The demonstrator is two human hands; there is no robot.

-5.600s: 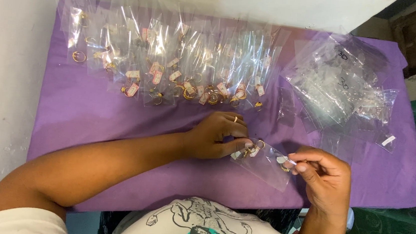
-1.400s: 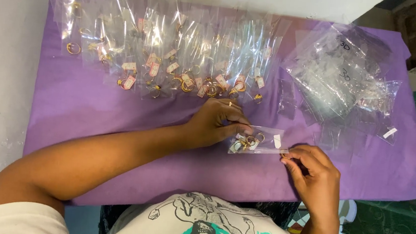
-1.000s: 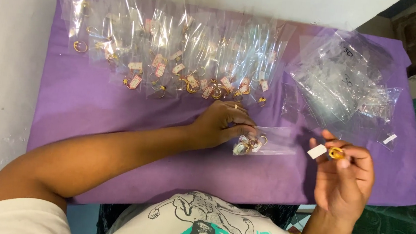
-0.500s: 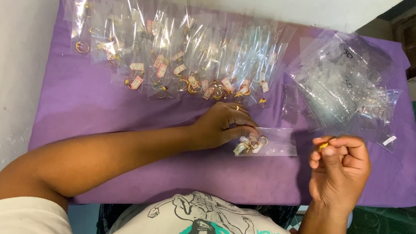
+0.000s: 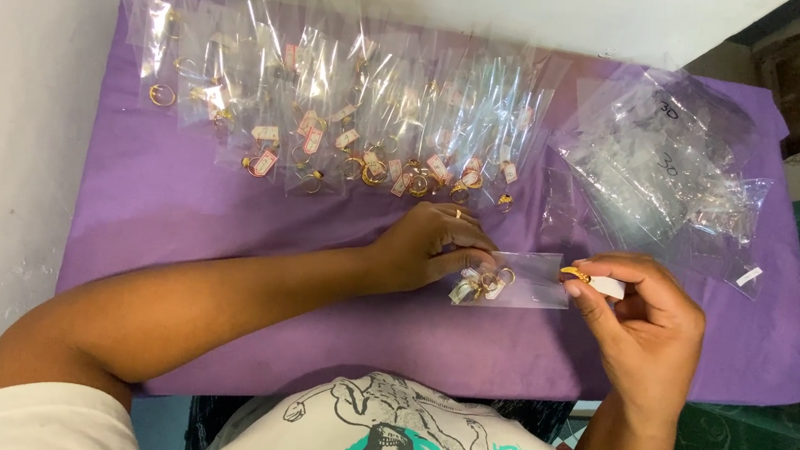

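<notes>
Pinching a small gold ring [image 5: 576, 274] with its white tag [image 5: 606, 286] between thumb and fingertips, the right hand [image 5: 640, 325] hovers just beside the open end of a small clear bag [image 5: 521, 280] lying on the purple cloth [image 5: 226, 229]. The left hand [image 5: 432, 247] presses its closed fingers down on the bag's other end, where several tagged rings [image 5: 482, 282] already sit bunched together. Doing this well seems to call for keeping the bag pinned flat so its mouth stays put, and leading with the ring so the tag trails in without snagging on the film. Beyond lie a row of filled bags [image 5: 351, 124] and a heap of empty bags [image 5: 661, 161].
</notes>
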